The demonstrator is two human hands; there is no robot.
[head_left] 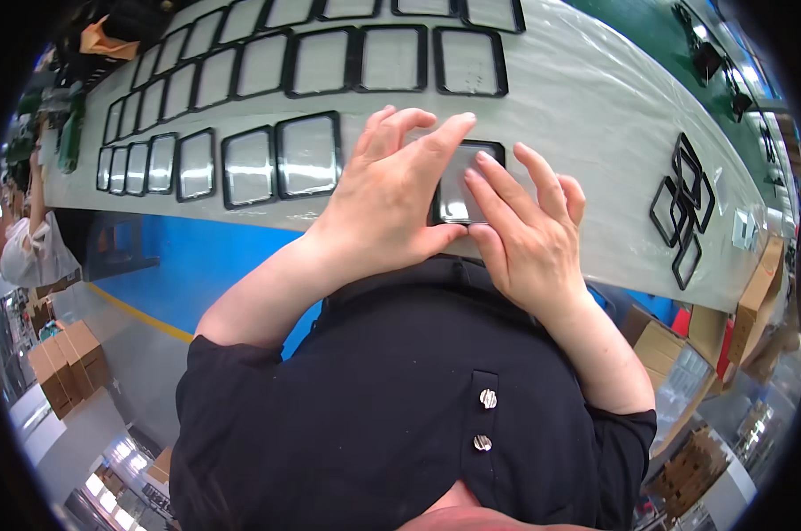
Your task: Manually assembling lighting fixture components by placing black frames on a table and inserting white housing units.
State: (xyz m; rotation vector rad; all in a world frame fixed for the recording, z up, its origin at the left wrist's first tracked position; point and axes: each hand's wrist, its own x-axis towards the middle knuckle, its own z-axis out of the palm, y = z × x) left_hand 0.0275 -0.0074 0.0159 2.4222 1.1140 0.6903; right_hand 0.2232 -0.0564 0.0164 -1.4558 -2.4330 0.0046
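A black rectangular frame with a clear, glossy panel (459,188) lies on the pale table directly in front of me. At its left side is my left hand (387,190), its fingers stretched and spread, its thumb at the near edge and its index finger reaching over the far left corner. My right hand (535,232) rests from the right, two fingers extended flat over the panel and the thumb near the close edge. Neither hand is wrapped round anything. The hands hide parts of the frame's left and right sides.
Similar framed panels stand in rows to the left, including one close by (309,157), and farther back (471,62). Several thin empty black frames (681,208) lie overlapping at the right. Open cardboard boxes (758,288) sit beyond the table's right corner.
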